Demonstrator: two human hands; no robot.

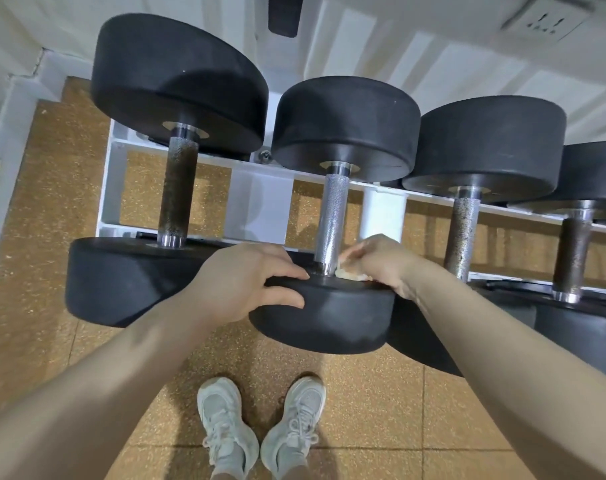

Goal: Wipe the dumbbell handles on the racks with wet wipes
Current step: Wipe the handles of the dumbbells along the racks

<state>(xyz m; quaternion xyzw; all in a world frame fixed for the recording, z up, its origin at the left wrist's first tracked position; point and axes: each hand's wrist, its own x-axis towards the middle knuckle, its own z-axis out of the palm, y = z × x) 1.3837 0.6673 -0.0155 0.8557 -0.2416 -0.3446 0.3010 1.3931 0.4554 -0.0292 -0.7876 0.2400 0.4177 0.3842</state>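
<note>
Several black dumbbells lie across a white rack (260, 199). The second dumbbell from the left has a bright knurled steel handle (334, 216). My right hand (381, 263) is shut on a crumpled, soiled wet wipe (348, 273), pressed against the near end of that handle where it meets the near weight head (324, 315). My left hand (246, 282) rests on the top edge of that near head, fingers spread over its rim. The leftmost dumbbell's handle (176, 188) looks dark and rusty. The handles to the right (462, 233) and far right (571, 254) are speckled with rust.
A white panelled wall with a socket (544, 24) stands behind the rack. The floor is tan speckled rubber tile (52, 209). My pale sneakers (260, 427) stand just in front of the rack. A white baseboard (7, 140) runs along the left.
</note>
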